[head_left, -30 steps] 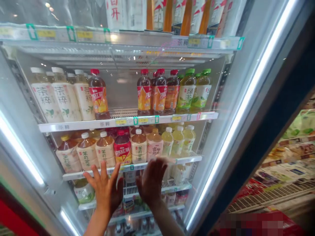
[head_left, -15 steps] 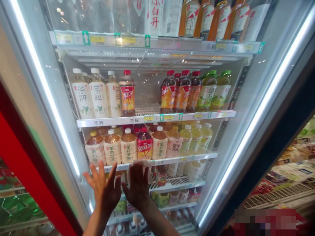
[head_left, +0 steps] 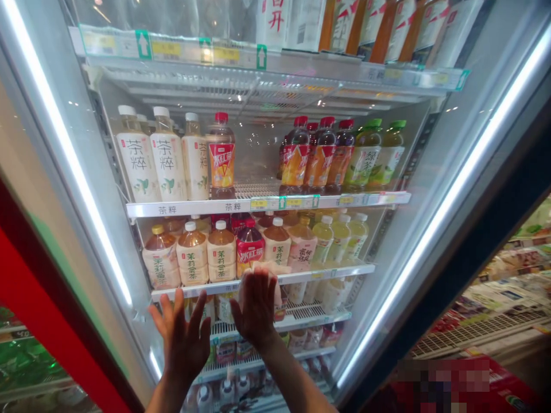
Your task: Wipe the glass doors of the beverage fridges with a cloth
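Both of my hands are raised against the glass front of a lit drinks cooler. My left hand point(head_left: 183, 332) has its fingers spread and holds nothing, below the label strip point(head_left: 224, 288) of the lower bottle shelf. To its right my right hand point(head_left: 256, 304) lies flat over a pale, crumpled cloth point(head_left: 279, 272) that shows around its fingers. Behind the glass, a red-labelled bottle point(head_left: 250, 249) and a white-capped tea bottle point(head_left: 276, 244) stand just above my right hand. How firmly the cloth is held is hidden.
Bright light strips point(head_left: 73, 149) run down both sides of the cooler. An upper shelf point(head_left: 206, 205) carries white, red-capped and green-capped bottles. A red frame point(head_left: 47, 332) crosses the lower left; an open rack point(head_left: 456, 335) of packaged goods stands at the right.
My right hand has moved right and slightly up with the cloth, which shows more now. My left hand stays nearly in place, slightly lower. The view has shifted a little.
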`<state>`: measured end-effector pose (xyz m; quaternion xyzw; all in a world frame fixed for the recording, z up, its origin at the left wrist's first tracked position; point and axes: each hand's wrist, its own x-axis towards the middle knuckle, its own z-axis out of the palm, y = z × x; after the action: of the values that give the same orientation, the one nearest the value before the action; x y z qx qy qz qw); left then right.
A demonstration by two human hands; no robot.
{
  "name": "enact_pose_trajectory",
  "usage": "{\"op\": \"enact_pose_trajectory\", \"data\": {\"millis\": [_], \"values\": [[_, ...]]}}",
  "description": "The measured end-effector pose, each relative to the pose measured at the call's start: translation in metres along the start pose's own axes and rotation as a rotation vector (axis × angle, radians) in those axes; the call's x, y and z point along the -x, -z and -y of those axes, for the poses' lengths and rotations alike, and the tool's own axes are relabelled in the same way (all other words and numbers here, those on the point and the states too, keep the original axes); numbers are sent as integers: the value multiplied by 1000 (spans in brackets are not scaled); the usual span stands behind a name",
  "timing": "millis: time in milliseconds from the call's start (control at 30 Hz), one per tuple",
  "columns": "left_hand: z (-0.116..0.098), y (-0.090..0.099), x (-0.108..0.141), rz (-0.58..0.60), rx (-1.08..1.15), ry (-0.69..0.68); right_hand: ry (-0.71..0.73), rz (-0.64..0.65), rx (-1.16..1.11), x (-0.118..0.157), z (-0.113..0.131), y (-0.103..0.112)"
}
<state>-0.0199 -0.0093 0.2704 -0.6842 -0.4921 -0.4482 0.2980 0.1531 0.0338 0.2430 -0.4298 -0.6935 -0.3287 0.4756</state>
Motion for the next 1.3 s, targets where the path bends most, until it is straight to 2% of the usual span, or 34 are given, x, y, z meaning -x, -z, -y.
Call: {"op": "enact_pose_trajectory", "data": {"millis": [200,300,400,500,567,633,700,767,833,933,967,1033,1167,1233,1300], "values": [[-27,-19,1,16,22,-78,57,52,52,69,-61,13],[-42,-35,13,21,13,-107,-52,14,84,72,-93,17],[-61,-59,39,15,-4,-155,-132,-5,79,81,-103,14],[-77,-83,66,-18,-54,-179,41,-8,67,117,-102,7],[-84,-97,74,-66,-95,-160,151,-26,67,133,-114,2],[-86,-105,74,-127,-131,-164,145,-23,66,128,-140,-3],[-86,-112,75,-146,-150,-189,22,-38,56,114,-169,-4],[-85,-120,84,-163,-186,-247,-20,-62,23,116,-188,-6],[-86,-133,105,-175,-219,-276,52,-16,-49,146,-189,-12],[-86,-154,147,-186,-234,-268,318,109,-143,210,-171,-21],[-86,-160,159,-184,-233,-256,391,124,-152,222,-165,-21],[-87,-166,174,-176,-225,-233,413,86,-155,223,-160,-17],[-83,-161,180,-152,-202,-233,216,-23,-148,176,-154,-6],[-73,-152,182,-144,-192,-250,324,41,-135,174,-142,-7],[-56,-140,186,-149,-188,-251,578,200,-116,186,-123,-13]]}}
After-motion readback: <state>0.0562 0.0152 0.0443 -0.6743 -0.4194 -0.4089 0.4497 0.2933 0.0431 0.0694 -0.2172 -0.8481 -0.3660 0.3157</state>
